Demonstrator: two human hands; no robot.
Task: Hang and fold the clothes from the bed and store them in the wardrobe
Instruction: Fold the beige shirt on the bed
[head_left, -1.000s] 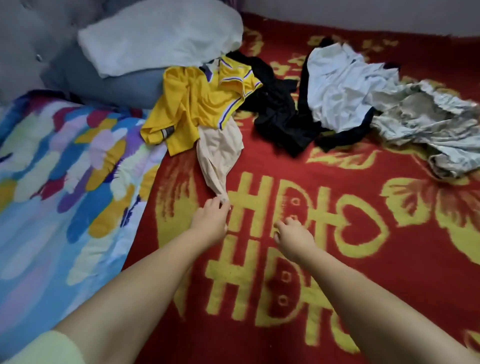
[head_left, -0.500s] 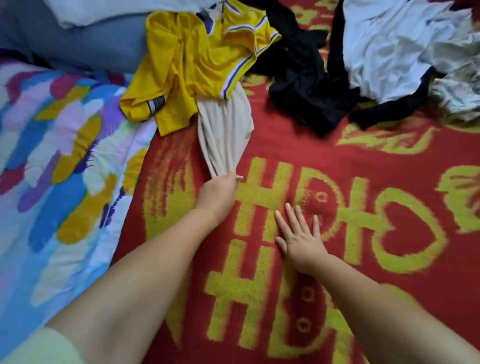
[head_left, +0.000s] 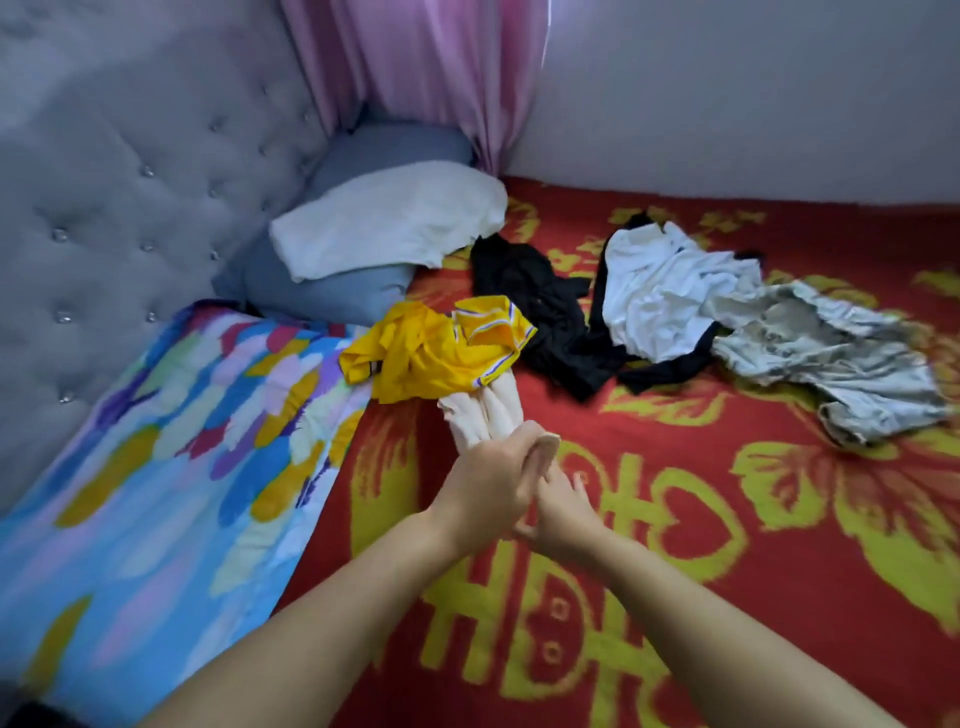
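Along the left edge lies a multicoloured quilt (head_left: 156, 452), with grey pillows (head_left: 332, 291) and a white cloth (head_left: 395, 223) stacked beyond it against the tufted headboard (head_left: 104, 182). Just right of the quilt, the left hand (head_left: 485, 483) has its fingers curled round the near end of a cream garment (head_left: 483, 415), which runs as a bunched strip away from the person, its far end tucked under the yellow jersey (head_left: 431, 348). So the garment's long axis points straight from the fingers toward the jersey, and pulling it free will likely drag the jersey along (it lies right on top). The right hand (head_left: 563, 512) sits just beside and slightly under the left, fingers loosely spread, touching the garment's end; whether it grips anything I cannot tell. Farther right on the red blanket (head_left: 727, 571) lie a black garment (head_left: 540, 301), a white shirt (head_left: 660, 291) and a grey crumpled garment (head_left: 831, 358), well apart from both hands.
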